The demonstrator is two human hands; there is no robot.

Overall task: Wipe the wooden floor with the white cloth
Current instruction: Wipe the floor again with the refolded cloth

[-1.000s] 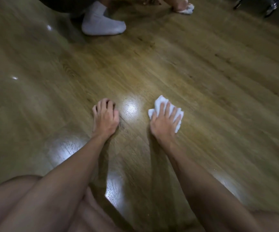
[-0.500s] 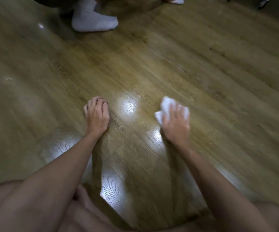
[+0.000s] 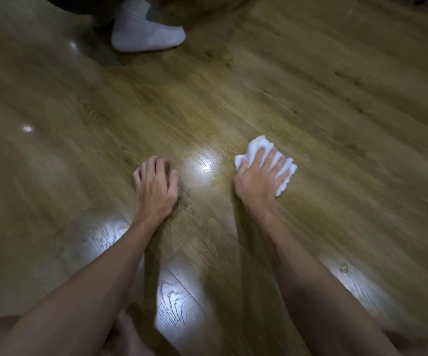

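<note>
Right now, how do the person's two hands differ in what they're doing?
The right hand presses a white cloth with spread fingers; the left hand holds nothing. The left hand's fingers are curled at the tips, the right hand's straighter. Both rest on the wooden floor.

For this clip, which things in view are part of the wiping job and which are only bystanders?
Part of the job:
white cloth, pressed flat under the right hand
wooden floor
left hand, resting on the floor

Not part of it:
another person's foot in a white sock, at the top
</note>
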